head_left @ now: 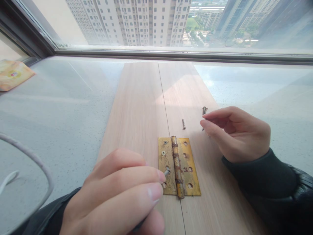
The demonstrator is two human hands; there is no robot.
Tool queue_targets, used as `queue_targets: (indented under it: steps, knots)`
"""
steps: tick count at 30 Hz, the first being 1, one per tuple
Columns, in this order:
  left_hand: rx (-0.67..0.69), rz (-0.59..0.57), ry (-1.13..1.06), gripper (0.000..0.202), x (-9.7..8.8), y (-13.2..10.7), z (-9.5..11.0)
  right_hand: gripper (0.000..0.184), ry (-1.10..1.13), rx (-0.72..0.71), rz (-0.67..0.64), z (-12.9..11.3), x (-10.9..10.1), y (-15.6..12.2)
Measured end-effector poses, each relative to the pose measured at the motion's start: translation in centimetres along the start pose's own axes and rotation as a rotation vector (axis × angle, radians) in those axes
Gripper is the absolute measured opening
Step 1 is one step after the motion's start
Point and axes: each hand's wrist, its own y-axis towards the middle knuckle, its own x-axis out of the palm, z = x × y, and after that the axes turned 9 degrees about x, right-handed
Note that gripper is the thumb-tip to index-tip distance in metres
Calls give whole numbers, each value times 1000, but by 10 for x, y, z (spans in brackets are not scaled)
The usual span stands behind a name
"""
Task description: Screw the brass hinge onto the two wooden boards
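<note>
A worn brass hinge (187,166) lies unfolded over the seam of a pale wooden board. Two screws fill the upper holes of its left leaf; the right leaf's holes hold no screws. My left hand (119,195) is closed around a screwdriver (167,173), whose short grey shaft shows past the fingertips and meets the third hole on the left leaf. The fingers hide most of the handle. My right hand (237,133), thumb and forefinger pinched, is at a few screws (204,110) over the board's right side, partly covering them. A loose screw (184,124) lies just above the hinge.
The wooden board (137,98) rests on a speckled white sill (73,107) below a window (158,29). A grey-white cable (36,160) curls at the left. An orange-yellow packet (16,75) sits in the far left corner.
</note>
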Motion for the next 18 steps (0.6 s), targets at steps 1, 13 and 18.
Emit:
queue_targets:
  steps: [1, 13, 18]
  knots:
    - [4, 14, -1, 19, 1, 1, 1, 6, -1, 1, 1, 0, 0, 0]
    - [88, -65, 18, 21, -2, 6, 1, 8, 29, 15, 0, 0, 1, -1]
    - [2, -74, 57, 20, 1, 13, 10, 8, 30, 18, -7, 0, 0, -1]
